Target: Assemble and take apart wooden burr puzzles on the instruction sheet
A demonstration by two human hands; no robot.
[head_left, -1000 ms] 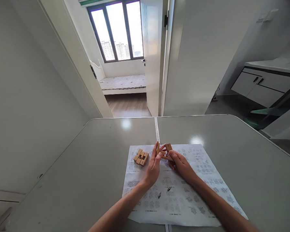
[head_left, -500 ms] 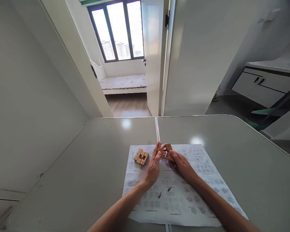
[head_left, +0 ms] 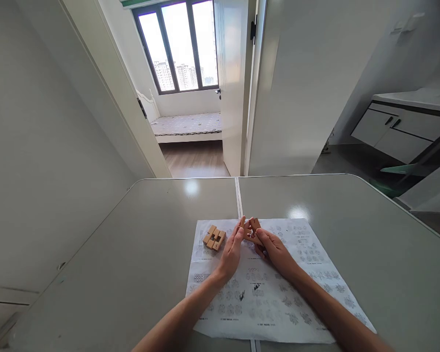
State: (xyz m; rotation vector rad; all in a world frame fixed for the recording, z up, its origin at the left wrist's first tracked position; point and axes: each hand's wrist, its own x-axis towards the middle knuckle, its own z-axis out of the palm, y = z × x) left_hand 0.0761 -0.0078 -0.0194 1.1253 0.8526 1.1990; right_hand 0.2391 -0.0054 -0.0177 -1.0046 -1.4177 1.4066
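Several wooden puzzle pieces (head_left: 255, 225) are held between my two hands above the printed sheet. My left hand (head_left: 232, 248) is closed against a piece at the left side, its thumb and fingers pressing on it. On the right, my right hand (head_left: 273, 247) pinches the notched pieces, with its thumb on top. Fingers hide part of the pieces, so how they interlock cannot be made out. Left of my left hand, a partly joined wooden block puzzle (head_left: 214, 238) rests on the instruction sheet (head_left: 264, 313), with a gap in its middle.
The sheet, printed with small diagrams, lies on a grey table (head_left: 132, 254) with a seam down its middle. Beyond the table's far edge are an open door (head_left: 232, 98), a bed (head_left: 187, 124) and a window. A white cabinet (head_left: 399, 129) stands at the right.
My left hand has shifted very slightly around the piece it holds. The right hand and the block puzzle on the sheet look almost the same.
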